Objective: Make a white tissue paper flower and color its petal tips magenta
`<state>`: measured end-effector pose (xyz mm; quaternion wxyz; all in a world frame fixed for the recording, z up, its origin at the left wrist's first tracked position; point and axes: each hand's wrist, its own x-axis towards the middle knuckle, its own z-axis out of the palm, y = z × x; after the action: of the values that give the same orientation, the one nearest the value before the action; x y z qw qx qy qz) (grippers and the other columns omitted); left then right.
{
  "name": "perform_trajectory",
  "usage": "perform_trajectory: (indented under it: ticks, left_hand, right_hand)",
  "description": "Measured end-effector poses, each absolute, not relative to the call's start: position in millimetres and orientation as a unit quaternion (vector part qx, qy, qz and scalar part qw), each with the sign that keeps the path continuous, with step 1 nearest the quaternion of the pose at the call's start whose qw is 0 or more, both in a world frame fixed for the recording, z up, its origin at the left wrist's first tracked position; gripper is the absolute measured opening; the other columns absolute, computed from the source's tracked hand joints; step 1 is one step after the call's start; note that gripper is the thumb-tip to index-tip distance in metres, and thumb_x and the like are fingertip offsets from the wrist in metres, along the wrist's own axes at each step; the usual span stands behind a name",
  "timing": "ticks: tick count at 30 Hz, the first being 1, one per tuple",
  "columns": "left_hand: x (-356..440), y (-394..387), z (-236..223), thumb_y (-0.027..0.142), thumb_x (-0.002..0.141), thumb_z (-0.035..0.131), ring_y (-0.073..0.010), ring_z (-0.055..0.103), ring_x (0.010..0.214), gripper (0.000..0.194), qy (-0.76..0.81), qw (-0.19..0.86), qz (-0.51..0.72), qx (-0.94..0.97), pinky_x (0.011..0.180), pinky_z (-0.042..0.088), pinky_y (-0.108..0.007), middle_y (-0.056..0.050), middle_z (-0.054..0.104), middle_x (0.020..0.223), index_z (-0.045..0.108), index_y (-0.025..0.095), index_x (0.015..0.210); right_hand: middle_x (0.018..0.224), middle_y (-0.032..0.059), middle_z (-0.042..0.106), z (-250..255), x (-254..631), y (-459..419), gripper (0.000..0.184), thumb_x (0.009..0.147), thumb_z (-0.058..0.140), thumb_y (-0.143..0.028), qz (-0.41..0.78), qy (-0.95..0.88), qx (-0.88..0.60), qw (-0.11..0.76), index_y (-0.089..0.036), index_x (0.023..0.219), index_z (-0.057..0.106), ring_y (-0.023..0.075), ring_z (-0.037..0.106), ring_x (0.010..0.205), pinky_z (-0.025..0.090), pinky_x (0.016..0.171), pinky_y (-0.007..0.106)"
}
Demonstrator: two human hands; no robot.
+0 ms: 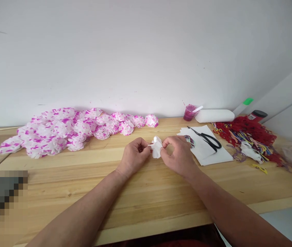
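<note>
Between my two hands, just above the wooden table [89, 192], is a small white tissue-paper flower [156, 148]. Its petals are plain white and partly fanned out. My left hand [136, 153] pinches the flower's left end, where a bit of dark red shows by the fingers. From the right side, my right hand [177, 152] grips the petals between thumb and fingertips. Behind and to the left lies a large heap of white paper flowers [58, 132] with magenta edges. One such flower [151, 120] sits at the heap's right end.
Black-handled scissors [208, 139] rest on white paper sheets [216, 157] right of my hands. Behind them stand a cup of magenta liquid [188, 113] and a white roll [214, 116]. Red yarn [254, 130] is piled at the far right. A pixelated patch covers the lower left.
</note>
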<state>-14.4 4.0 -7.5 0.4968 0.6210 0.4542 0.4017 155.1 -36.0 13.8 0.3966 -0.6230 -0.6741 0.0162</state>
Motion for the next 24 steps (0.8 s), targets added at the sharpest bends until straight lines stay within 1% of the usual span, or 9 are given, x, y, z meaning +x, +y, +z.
perform_trajectory:
  ticks: [4, 6, 9, 12, 14, 17, 19, 22, 24]
  left_hand:
    - [-13.3, 1.5, -6.8, 0.03, 0.081, 0.062, -0.0147, 0.064, 0.069, 0.013, 0.436, 0.478, 0.409, 0.644, 0.062, 0.047, -0.025, -0.002, 0.07, 0.079, 0.057, 0.019, 0.076]
    - [-12.4, -0.4, -4.8, 0.029, 0.081, 0.062, -0.0153, 0.064, 0.072, 0.012, 0.428, 0.475, 0.403, 0.655, 0.063, 0.047, -0.025, -0.002, 0.07, 0.08, 0.057, 0.019, 0.077]
    - [-12.7, -0.5, -2.7, 0.033, 0.082, 0.062, -0.016, 0.065, 0.072, 0.016, 0.431, 0.513, 0.388, 0.633, 0.064, 0.048, -0.026, -0.004, 0.07, 0.08, 0.058, 0.018, 0.079]
    - [-14.7, 1.2, -1.8, 0.04, 0.081, 0.067, -0.0163, 0.065, 0.073, 0.024, 0.418, 0.55, 0.386, 0.612, 0.065, 0.049, -0.027, -0.004, 0.071, 0.081, 0.059, 0.017, 0.084]
    - [-15.7, 2.1, -2.3, 0.042, 0.078, 0.071, -0.015, 0.064, 0.071, 0.028, 0.408, 0.546, 0.394, 0.617, 0.065, 0.049, -0.026, -0.003, 0.07, 0.081, 0.06, 0.017, 0.086]
    - [-15.0, 3.1, -5.3, 0.044, 0.076, 0.074, -0.0129, 0.061, 0.064, 0.03, 0.417, 0.546, 0.403, 0.605, 0.06, 0.047, -0.024, 0.0, 0.066, 0.073, 0.059, 0.018, 0.079]
    - [-13.2, 3.9, -8.0, 0.045, 0.073, 0.075, -0.0128, 0.061, 0.063, 0.034, 0.418, 0.588, 0.414, 0.556, 0.06, 0.048, -0.024, 0.001, 0.064, 0.069, 0.054, 0.018, 0.073]
    - [-10.8, 4.5, -9.9, 0.045, 0.07, 0.077, -0.0123, 0.061, 0.065, 0.038, 0.403, 0.653, 0.434, 0.473, 0.067, 0.051, -0.027, 0.002, 0.062, 0.068, 0.048, 0.019, 0.07]
    - [-10.3, 3.8, -9.2, 0.043, 0.071, 0.076, -0.0109, 0.058, 0.063, 0.036, 0.411, 0.636, 0.436, 0.487, 0.065, 0.049, -0.025, 0.003, 0.061, 0.067, 0.049, 0.019, 0.07]
  right_hand:
    - [0.09, 0.0033, 0.07, 14.8, 151.5, -37.6, 0.013, 0.073, 0.067, -0.022, 0.027, -0.682, -0.606, 0.408, -0.022, 0.084, 0.06, 0.0257, 0.058, 0.094, 0.039, 0.089, 0.041]
    - [0.086, 0.0026, 0.07, 14.0, 151.3, -36.7, 0.009, 0.075, 0.067, -0.023, 0.035, -0.682, -0.61, 0.403, -0.023, 0.082, 0.061, 0.0247, 0.059, 0.092, 0.038, 0.088, 0.04]
    - [0.078, 0.0008, 0.07, 11.6, 153.0, -34.9, 0.006, 0.079, 0.065, -0.02, 0.044, -0.683, -0.616, 0.391, -0.023, 0.077, 0.06, 0.0228, 0.059, 0.088, 0.037, 0.084, 0.038]
    - [0.077, -0.0003, 0.07, 9.9, 153.4, -35.3, 0.005, 0.082, 0.064, -0.019, 0.024, -0.702, -0.599, 0.384, -0.023, 0.08, 0.062, 0.0216, 0.059, 0.087, 0.033, 0.082, 0.038]
    - [0.078, -0.0009, 0.07, 9.7, 152.0, -36.8, 0.006, 0.082, 0.064, -0.017, 0.006, -0.722, -0.583, 0.374, -0.023, 0.081, 0.061, 0.0214, 0.059, 0.088, 0.031, 0.08, 0.038]
    - [0.079, 0.0001, 0.07, 9.9, 149.5, -38.8, 0.007, 0.08, 0.063, -0.016, -0.004, -0.73, -0.576, 0.368, -0.023, 0.079, 0.06, 0.022, 0.058, 0.089, 0.03, 0.078, 0.038]
    - [0.079, 0.0013, 0.068, 9.5, 148.7, -39.2, 0.008, 0.077, 0.064, -0.017, -0.005, -0.719, -0.589, 0.369, -0.022, 0.077, 0.058, 0.0229, 0.057, 0.089, 0.031, 0.077, 0.037]
    - [0.077, 0.0019, 0.067, 9.2, 148.7, -39.6, 0.009, 0.075, 0.064, -0.017, -0.007, -0.711, -0.604, 0.359, -0.022, 0.077, 0.056, 0.024, 0.057, 0.088, 0.032, 0.077, 0.038]
    - [0.08, 0.0022, 0.068, 9.8, 148.6, -40.2, 0.01, 0.075, 0.065, -0.019, -0.009, -0.711, -0.605, 0.357, -0.022, 0.079, 0.057, 0.0248, 0.057, 0.09, 0.032, 0.079, 0.038]
